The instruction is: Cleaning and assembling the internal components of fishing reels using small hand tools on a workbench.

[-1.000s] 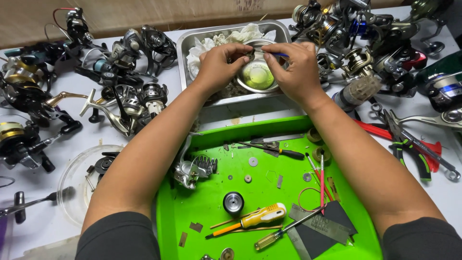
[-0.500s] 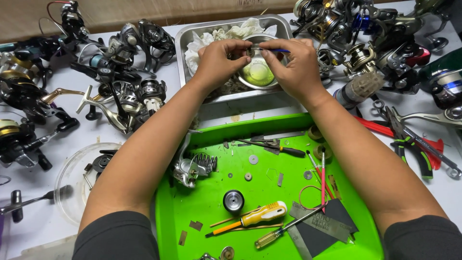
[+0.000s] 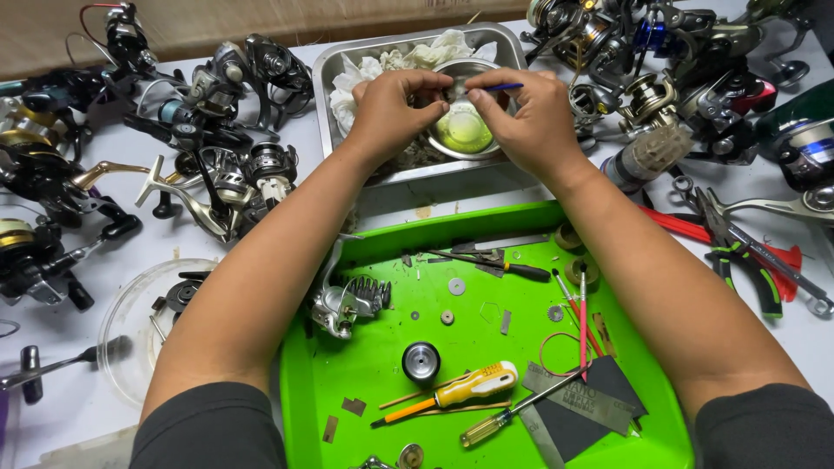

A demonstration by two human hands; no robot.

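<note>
Small part between left-hand fingers

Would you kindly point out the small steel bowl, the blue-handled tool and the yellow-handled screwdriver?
small steel bowl (image 3: 465, 130), head view, on its yellowish inside.
blue-handled tool (image 3: 502, 87), head view, on the blue handle by the right hand's fingers.
yellow-handled screwdriver (image 3: 476, 386), head view, on the yellow handle.

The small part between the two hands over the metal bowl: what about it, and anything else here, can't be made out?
- Head view: the small part is too small and mostly covered by the left hand fingers.
- The thin blue tool tip is blurred; the right hand hides its handle.
- The metal bowl near rim is hidden by both hands.
- Reels at the top right are cut off by the frame.
</note>
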